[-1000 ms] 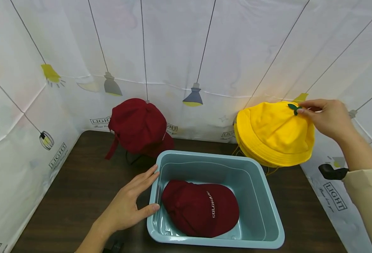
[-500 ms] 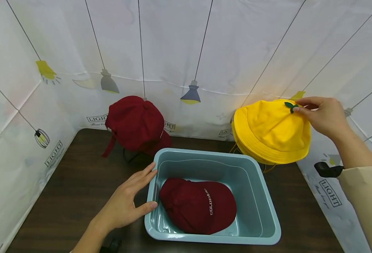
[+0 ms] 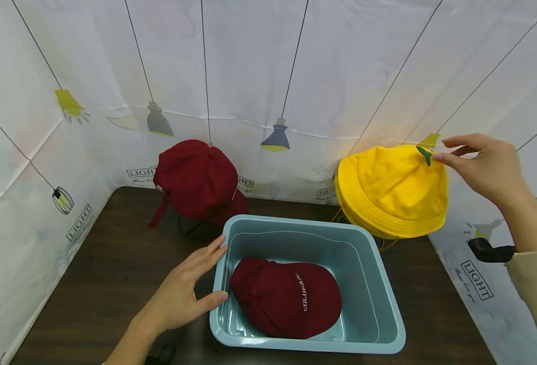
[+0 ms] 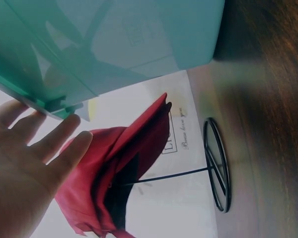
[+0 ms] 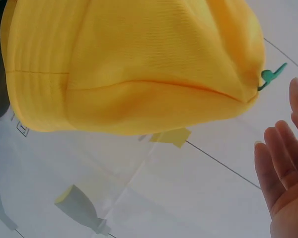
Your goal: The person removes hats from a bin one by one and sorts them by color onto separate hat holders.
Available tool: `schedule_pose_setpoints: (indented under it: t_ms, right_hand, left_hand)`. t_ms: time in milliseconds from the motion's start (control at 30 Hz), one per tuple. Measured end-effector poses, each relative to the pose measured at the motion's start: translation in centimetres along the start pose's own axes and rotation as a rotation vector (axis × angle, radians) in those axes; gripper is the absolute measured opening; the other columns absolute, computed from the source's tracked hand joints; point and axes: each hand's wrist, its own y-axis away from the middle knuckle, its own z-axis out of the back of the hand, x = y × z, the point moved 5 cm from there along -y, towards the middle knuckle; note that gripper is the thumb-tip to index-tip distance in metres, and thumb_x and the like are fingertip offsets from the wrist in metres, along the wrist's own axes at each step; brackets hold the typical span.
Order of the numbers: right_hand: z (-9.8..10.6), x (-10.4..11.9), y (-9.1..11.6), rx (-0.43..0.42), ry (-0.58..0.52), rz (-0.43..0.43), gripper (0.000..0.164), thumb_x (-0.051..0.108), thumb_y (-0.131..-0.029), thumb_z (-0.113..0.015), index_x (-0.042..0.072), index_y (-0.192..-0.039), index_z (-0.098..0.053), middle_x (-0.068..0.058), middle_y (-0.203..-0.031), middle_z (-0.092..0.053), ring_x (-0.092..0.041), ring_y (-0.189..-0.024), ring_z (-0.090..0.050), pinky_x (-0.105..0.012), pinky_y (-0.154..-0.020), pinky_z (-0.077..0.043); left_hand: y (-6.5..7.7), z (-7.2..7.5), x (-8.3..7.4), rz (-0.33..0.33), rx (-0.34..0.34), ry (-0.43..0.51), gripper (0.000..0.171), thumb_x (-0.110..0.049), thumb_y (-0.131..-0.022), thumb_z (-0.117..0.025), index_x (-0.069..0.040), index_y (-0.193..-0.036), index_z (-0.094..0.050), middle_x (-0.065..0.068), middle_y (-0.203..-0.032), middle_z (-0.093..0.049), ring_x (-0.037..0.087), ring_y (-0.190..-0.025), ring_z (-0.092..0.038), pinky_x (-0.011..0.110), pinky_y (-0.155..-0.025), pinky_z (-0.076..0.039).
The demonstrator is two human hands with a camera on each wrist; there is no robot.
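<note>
Drawn back slightly, the right hand [image 3: 485,165] has let go of the green leaf [image 3: 424,155] on the yellow hat [image 3: 391,195]; its thumb and fingers are apart, with a gap between them and the leaf. That hat is beyond the far right corner of the blue tub [image 3: 311,347]. Fingers spread, the left hand [image 3: 183,291] touches the tub's left rim. Inside the tub lies a lettered red cap [image 3: 282,299]. Another red cap [image 3: 197,177], on a black wire stand [image 4: 184,173], is beyond the tub's far left corner.
</note>
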Motion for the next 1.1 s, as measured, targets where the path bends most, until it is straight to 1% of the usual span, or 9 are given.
schedule_pose_setpoints:
  t_ms: [167, 300, 567, 700, 767, 867, 967, 1000, 1100]
  right_hand:
    - [0.8, 1.0, 0.4, -0.041, 0.003, 0.044, 0.049, 0.025, -0.101, -0.072, -0.007, -0.137, -0.062, -0.036, -0.129, -0.060, -0.052, -0.110, -0.054, -0.007, -0.056, -0.029]
    - [1.2, 1.9, 0.9, -0.060, -0.002, 0.072, 0.049, 0.025, -0.100, -0.074, -0.006, -0.137, -0.063, -0.034, -0.130, -0.060, -0.052, -0.111, -0.056, -0.004, -0.057, -0.027]
    - [1.2, 2.9, 2.2, -0.066, -0.040, 0.113, 0.051, 0.023, -0.099, -0.075, -0.004, -0.140, -0.061, -0.033, -0.133, -0.060, -0.055, -0.101, -0.062, 0.003, -0.062, -0.028]
    - [1.1, 3.4, 3.0, -0.072, -0.055, 0.121, 0.053, 0.022, -0.098, -0.076, -0.004, -0.142, -0.059, -0.033, -0.135, -0.059, -0.057, -0.102, -0.062, 0.004, -0.063, -0.028]
    - [1.1, 3.7, 3.5, -0.078, -0.068, 0.134, 0.053, 0.020, -0.097, -0.077, -0.003, -0.141, -0.059, -0.032, -0.136, -0.060, -0.055, -0.104, -0.062, 0.004, -0.066, -0.027]
    - [1.0, 4.7, 4.1, -0.103, -0.099, 0.202, 0.052, 0.014, -0.093, -0.082, -0.002, -0.138, -0.062, -0.026, -0.134, -0.063, -0.023, -0.111, -0.064, 0.002, -0.073, -0.031]
    - [0.7, 5.9, 4.5, -0.135, -0.143, 0.320, 0.053, 0.004, -0.085, -0.086, -0.002, -0.134, -0.066, -0.017, -0.129, -0.067, 0.005, -0.109, -0.053, -0.001, -0.082, -0.035]
    - [0.7, 6.3, 4.7, -0.142, -0.159, 0.360, 0.055, 0.000, -0.082, -0.088, -0.001, -0.133, -0.067, -0.015, -0.127, -0.067, 0.010, -0.107, -0.049, -0.002, -0.084, -0.036]
    - [0.4, 7.6, 5.4, -0.142, -0.192, 0.448, 0.063, -0.008, -0.074, -0.090, -0.001, -0.133, -0.068, -0.012, -0.124, -0.068, 0.008, -0.109, -0.051, -0.006, -0.089, -0.039]
  left_hand:
    - [0.0, -0.1, 0.1, -0.007, -0.002, -0.001, 0.077, -0.032, -0.094, -0.076, -0.012, -0.161, -0.043, -0.001, -0.171, -0.030, 0.025, -0.148, -0.041, 0.067, -0.104, -0.047]
    - [0.0, -0.1, 0.0, -0.013, -0.003, -0.005, 0.077, -0.033, -0.095, -0.075, -0.011, -0.161, -0.043, 0.000, -0.171, -0.030, 0.025, -0.148, -0.041, 0.067, -0.105, -0.047]
    - [0.0, -0.1, -0.1, -0.016, -0.009, -0.018, 0.076, -0.035, -0.095, -0.074, -0.015, -0.162, -0.043, -0.001, -0.171, -0.031, 0.025, -0.147, -0.043, 0.067, -0.104, -0.047]
    - [0.0, -0.2, 0.0, -0.005, -0.013, -0.004, 0.076, -0.032, -0.094, -0.075, -0.017, -0.162, -0.043, -0.002, -0.171, -0.031, 0.025, -0.147, -0.043, 0.068, -0.104, -0.047]
    - [0.0, -0.3, 0.0, -0.005, -0.007, -0.006, 0.077, -0.032, -0.094, -0.075, -0.017, -0.162, -0.042, -0.002, -0.171, -0.030, 0.026, -0.148, -0.042, 0.068, -0.104, -0.046]
    - [-0.1, -0.2, -0.1, -0.007, -0.001, -0.010, 0.077, -0.033, -0.095, -0.075, -0.016, -0.162, -0.042, -0.002, -0.171, -0.030, 0.025, -0.149, -0.041, 0.067, -0.106, -0.045]
    - [0.0, -0.1, -0.1, -0.006, -0.003, -0.011, 0.077, -0.035, -0.095, -0.076, -0.015, -0.162, -0.042, -0.002, -0.171, -0.029, 0.025, -0.149, -0.040, 0.067, -0.107, -0.045]
    - [0.0, 0.0, -0.2, -0.008, -0.006, -0.013, 0.077, -0.035, -0.094, -0.076, -0.014, -0.161, -0.043, -0.001, -0.171, -0.030, 0.025, -0.149, -0.041, 0.067, -0.106, -0.045]
    - [0.0, 0.2, -0.2, -0.007, -0.008, -0.012, 0.077, -0.035, -0.094, -0.076, -0.013, -0.161, -0.044, -0.001, -0.171, -0.030, 0.026, -0.148, -0.042, 0.068, -0.105, -0.046]
